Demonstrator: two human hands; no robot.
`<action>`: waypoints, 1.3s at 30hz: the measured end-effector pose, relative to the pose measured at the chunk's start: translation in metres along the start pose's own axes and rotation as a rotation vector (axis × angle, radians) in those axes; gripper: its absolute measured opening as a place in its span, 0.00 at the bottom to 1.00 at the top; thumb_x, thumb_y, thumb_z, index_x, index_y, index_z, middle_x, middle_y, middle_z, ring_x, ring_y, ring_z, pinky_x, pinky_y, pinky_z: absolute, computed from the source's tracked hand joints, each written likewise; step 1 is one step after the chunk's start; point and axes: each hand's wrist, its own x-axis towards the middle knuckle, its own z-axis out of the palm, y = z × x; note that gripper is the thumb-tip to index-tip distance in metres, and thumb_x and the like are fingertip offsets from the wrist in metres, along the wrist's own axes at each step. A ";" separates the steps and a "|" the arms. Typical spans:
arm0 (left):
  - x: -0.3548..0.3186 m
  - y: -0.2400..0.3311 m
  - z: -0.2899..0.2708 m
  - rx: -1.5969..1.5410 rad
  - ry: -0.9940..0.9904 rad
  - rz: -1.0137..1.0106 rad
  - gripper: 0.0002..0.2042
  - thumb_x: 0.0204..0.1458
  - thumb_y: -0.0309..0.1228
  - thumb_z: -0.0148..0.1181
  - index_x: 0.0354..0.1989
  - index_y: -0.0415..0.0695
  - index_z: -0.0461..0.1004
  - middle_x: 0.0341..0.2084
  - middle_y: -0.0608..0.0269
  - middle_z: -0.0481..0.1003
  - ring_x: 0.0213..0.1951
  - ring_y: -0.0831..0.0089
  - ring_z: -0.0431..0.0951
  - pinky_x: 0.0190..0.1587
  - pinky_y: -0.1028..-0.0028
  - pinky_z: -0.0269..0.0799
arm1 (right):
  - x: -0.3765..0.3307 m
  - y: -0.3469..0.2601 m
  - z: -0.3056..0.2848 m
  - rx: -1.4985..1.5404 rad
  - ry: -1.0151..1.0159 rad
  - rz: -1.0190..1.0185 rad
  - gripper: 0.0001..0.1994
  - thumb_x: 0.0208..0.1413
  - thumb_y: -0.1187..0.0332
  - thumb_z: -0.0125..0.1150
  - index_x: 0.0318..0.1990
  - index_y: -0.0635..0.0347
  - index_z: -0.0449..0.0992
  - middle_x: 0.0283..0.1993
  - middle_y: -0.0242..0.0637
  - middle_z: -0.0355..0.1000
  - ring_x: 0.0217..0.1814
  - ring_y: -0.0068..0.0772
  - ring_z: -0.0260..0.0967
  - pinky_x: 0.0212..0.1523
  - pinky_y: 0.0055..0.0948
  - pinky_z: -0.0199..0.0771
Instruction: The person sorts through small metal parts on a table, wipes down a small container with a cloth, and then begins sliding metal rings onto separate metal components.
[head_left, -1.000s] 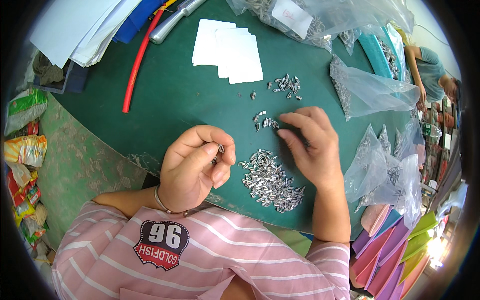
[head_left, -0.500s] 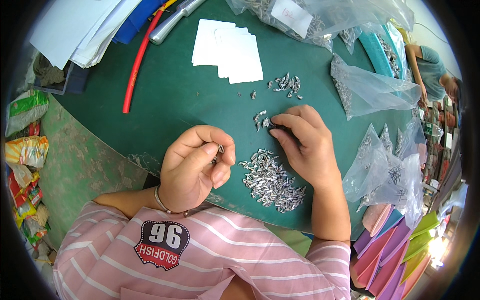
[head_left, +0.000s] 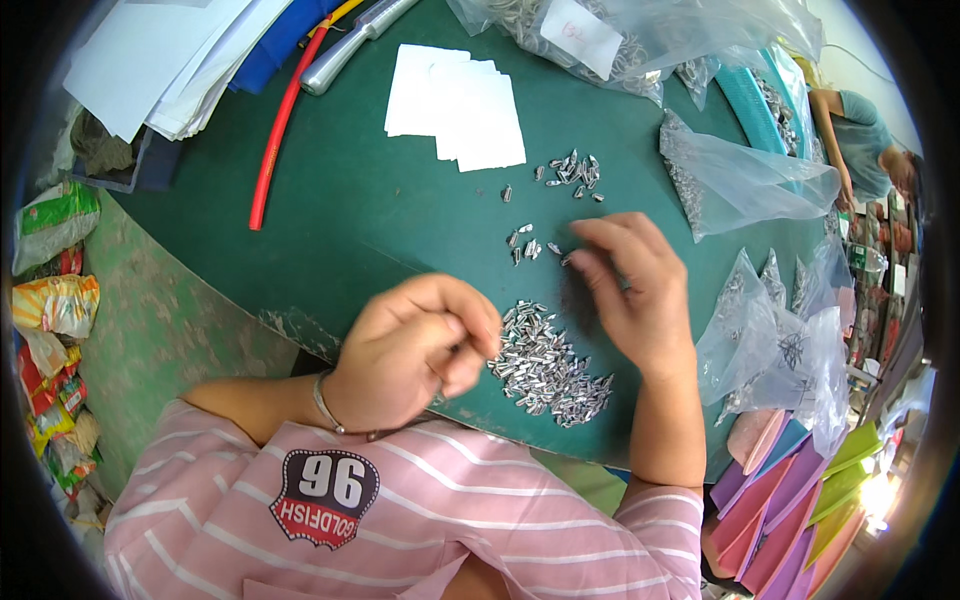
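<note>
View: head camera, looking down on the green worktop [head_left: 380, 225].
Left hand: the left hand [head_left: 408, 352] is raised over the near edge of the worktop, knuckles up, fingers curled in and thumb folded against the forefinger; blur hides whether anything is inside, so I cannot tell if it grips.
Left arm: bent, coming in from the left, with a bracelet [head_left: 322, 405] at the wrist.
Right hand: the right hand [head_left: 638, 290] is released, thumb and forefinger parted, fingertips pointing left; the forearm rises almost straight from the lower edge.
Near the right fingertips: one metal piece [head_left: 554, 248] lies just beside them; another shows by the thumb tip, contact unclear.
Main pile: many small metal pieces [head_left: 553, 368] lie between the hands, toward the person.
Small group: a few pieces [head_left: 526, 246] sit beyond the pile.
Far group: more pieces [head_left: 577, 172] lie farther out, near white cards [head_left: 485, 115].
Right side: a clear bag [head_left: 745, 180] rests on the worktop.
</note>
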 end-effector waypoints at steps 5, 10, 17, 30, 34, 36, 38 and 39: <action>0.000 0.001 0.057 -0.018 -0.378 -0.579 0.08 0.53 0.23 0.44 0.33 0.34 0.71 0.31 0.54 0.71 0.22 0.75 0.66 0.25 0.77 0.63 | -0.007 0.000 0.012 -0.059 -0.046 -0.099 0.10 0.41 0.79 0.64 0.34 0.63 0.75 0.33 0.40 0.69 0.33 0.43 0.68 0.34 0.34 0.70; -0.004 -0.066 0.123 0.087 -0.734 -0.008 0.09 0.56 0.29 0.48 0.34 0.38 0.73 0.25 0.59 0.73 0.26 0.74 0.72 0.30 0.74 0.68 | -0.010 -0.009 -0.002 0.181 -0.220 -0.029 0.06 0.42 0.82 0.62 0.29 0.64 0.73 0.29 0.40 0.70 0.32 0.44 0.69 0.34 0.34 0.70; -0.008 -0.016 0.173 -0.251 -0.936 -0.816 0.10 0.54 0.33 0.58 0.36 0.38 0.76 0.29 0.66 0.77 0.33 0.79 0.74 0.35 0.79 0.68 | -0.014 -0.007 -0.010 0.106 -0.111 0.056 0.07 0.42 0.83 0.61 0.30 0.65 0.73 0.30 0.40 0.70 0.31 0.43 0.69 0.34 0.33 0.70; 0.010 -0.021 0.146 -0.369 -1.060 -0.870 0.10 0.54 0.33 0.58 0.37 0.37 0.76 0.30 0.65 0.76 0.33 0.77 0.74 0.36 0.77 0.68 | -0.017 -0.017 0.000 0.043 -0.174 0.002 0.08 0.39 0.81 0.64 0.29 0.62 0.76 0.29 0.37 0.68 0.31 0.39 0.66 0.33 0.32 0.65; 0.011 -0.021 0.143 -0.347 -1.038 -0.833 0.10 0.54 0.33 0.57 0.37 0.37 0.76 0.30 0.64 0.76 0.33 0.77 0.74 0.36 0.77 0.68 | -0.016 -0.016 0.008 0.004 -0.133 -0.027 0.08 0.39 0.83 0.63 0.30 0.62 0.76 0.30 0.37 0.69 0.31 0.40 0.65 0.33 0.32 0.66; 0.011 -0.021 0.143 -0.347 -1.037 -0.820 0.10 0.54 0.33 0.57 0.37 0.37 0.75 0.30 0.64 0.76 0.33 0.76 0.74 0.36 0.77 0.68 | -0.016 -0.015 0.007 -0.009 -0.122 -0.006 0.09 0.39 0.83 0.63 0.30 0.62 0.76 0.30 0.37 0.69 0.31 0.40 0.66 0.33 0.32 0.66; 0.010 -0.021 0.142 -0.343 -1.034 -0.814 0.10 0.54 0.33 0.57 0.37 0.37 0.75 0.30 0.64 0.76 0.33 0.76 0.74 0.36 0.76 0.68 | -0.016 -0.013 0.005 0.008 -0.079 0.010 0.10 0.39 0.85 0.62 0.31 0.63 0.75 0.30 0.38 0.69 0.32 0.40 0.66 0.33 0.32 0.67; 0.010 -0.021 0.142 -0.343 -1.032 -0.813 0.10 0.54 0.33 0.57 0.37 0.37 0.75 0.30 0.64 0.76 0.33 0.76 0.74 0.36 0.76 0.68 | -0.018 -0.012 0.003 0.013 -0.078 0.036 0.10 0.39 0.85 0.61 0.31 0.63 0.75 0.30 0.38 0.69 0.32 0.40 0.67 0.33 0.32 0.67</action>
